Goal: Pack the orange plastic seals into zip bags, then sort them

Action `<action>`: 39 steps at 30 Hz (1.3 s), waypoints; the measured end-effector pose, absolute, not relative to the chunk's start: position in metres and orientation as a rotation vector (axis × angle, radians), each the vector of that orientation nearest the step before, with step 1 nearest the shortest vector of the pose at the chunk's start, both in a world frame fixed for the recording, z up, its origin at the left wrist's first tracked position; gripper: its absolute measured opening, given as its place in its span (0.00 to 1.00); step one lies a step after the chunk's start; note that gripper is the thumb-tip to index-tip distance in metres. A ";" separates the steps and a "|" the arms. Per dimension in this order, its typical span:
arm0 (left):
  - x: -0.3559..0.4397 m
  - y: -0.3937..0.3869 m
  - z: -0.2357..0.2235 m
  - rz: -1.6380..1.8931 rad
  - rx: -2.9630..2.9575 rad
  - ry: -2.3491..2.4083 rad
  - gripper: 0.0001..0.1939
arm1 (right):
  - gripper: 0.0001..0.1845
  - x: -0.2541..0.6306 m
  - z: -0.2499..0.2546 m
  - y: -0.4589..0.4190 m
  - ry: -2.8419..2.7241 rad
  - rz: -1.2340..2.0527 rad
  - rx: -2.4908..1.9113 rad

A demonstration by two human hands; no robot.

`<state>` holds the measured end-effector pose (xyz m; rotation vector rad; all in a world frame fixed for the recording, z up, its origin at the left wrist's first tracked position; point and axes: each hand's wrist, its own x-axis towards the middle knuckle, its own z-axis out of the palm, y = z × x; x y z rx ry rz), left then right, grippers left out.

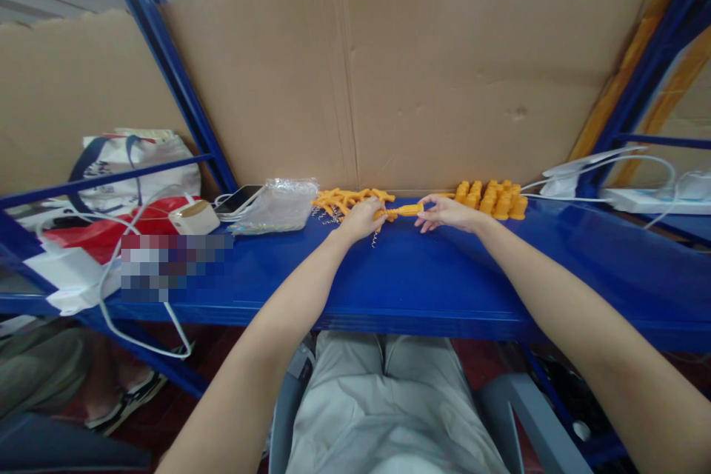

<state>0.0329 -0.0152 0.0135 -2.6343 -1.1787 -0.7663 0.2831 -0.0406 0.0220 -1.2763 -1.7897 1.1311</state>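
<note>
Above the blue shelf, my left hand (364, 219) is closed on an orange corkscrew (392, 213), and a thin metal spiral shows below the fingers. My right hand (444, 214) pinches the far end of an orange plastic sleeve (409, 210), which lines up with the corkscrew between my hands. Whether the two pieces are joined, I cannot tell. Behind my left hand lies a heap of orange corkscrews (340, 200) with metal spirals. Just past my right hand, several orange sleeves (493, 200) stand upright in a cluster.
Left of the heap are a clear plastic bag (276, 207) and a phone (243, 198). Farther left, white cables, a charger (194, 217) and a cloth bag (138, 170) crowd the shelf. A cardboard wall (422, 74) rises behind. A power strip (638, 200) sits far right.
</note>
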 end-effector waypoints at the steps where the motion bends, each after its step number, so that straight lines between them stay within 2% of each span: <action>1: 0.033 -0.015 0.014 -0.771 -2.640 -1.178 0.04 | 0.17 0.283 0.022 -0.040 -1.783 1.148 -1.276; 10: 0.031 -0.011 0.012 -0.807 -2.643 -1.123 0.06 | 0.11 0.275 0.025 -0.044 -1.752 1.220 -1.277; 17: 0.032 -0.015 0.013 -0.848 -2.595 -1.201 0.07 | 0.18 0.279 0.023 -0.041 -1.792 1.116 -1.147; 22: 0.031 -0.016 0.013 -0.887 -2.588 -1.167 0.08 | 0.11 0.278 0.026 -0.043 -1.801 1.058 -1.164; 31: 0.032 -0.021 0.017 -0.905 -2.617 -1.200 0.06 | 0.08 0.279 0.026 -0.037 -1.868 0.938 -1.149; 35: 0.034 -0.021 0.020 -0.957 -2.658 -1.201 0.06 | 0.10 0.275 0.024 -0.035 -1.887 0.722 -1.124; 39: 0.037 -0.020 0.020 -0.987 -2.709 -1.167 0.08 | 0.18 0.266 0.018 -0.036 -1.937 0.205 -1.163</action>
